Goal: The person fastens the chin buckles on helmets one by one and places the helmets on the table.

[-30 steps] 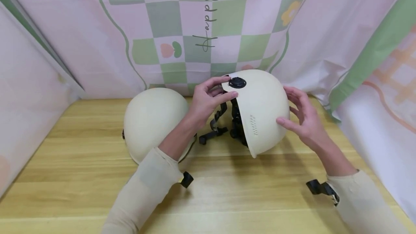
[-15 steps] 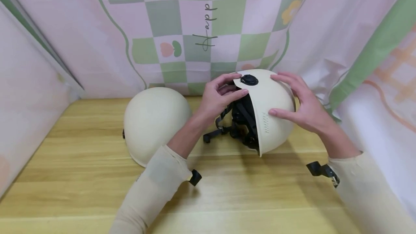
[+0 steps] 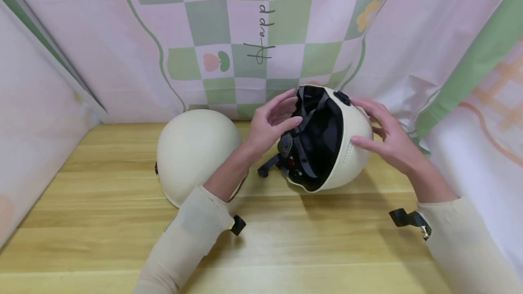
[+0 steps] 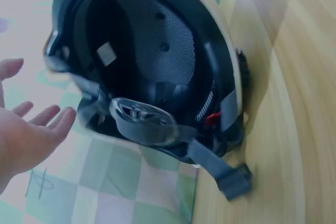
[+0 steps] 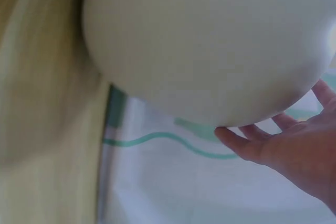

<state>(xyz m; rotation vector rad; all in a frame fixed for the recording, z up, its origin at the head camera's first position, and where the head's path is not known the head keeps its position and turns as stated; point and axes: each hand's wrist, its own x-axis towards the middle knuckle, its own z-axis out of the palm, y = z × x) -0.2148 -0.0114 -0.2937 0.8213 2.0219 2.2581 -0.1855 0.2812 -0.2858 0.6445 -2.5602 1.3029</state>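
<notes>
Head view: note right hand (image 3: 392, 142) spread against tilted helmet (image 3: 354, 167), likely for steadying; note left hand (image 3: 264, 126) beside it, loosely apart, gripping nothing.

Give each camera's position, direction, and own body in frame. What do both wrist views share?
Head: worn on the head, looking forward and down at a tilted helmet, an upright helmet and the table; left hand, right hand and sleeves show.
Left wrist: worn there, looking into the tilted helmet's open side; part of the left hand shows.
Right wrist: worn there, looking at that helmet's outer shell; part of the right hand shows.
Both wrist views share the table and tilted helmet.
</notes>
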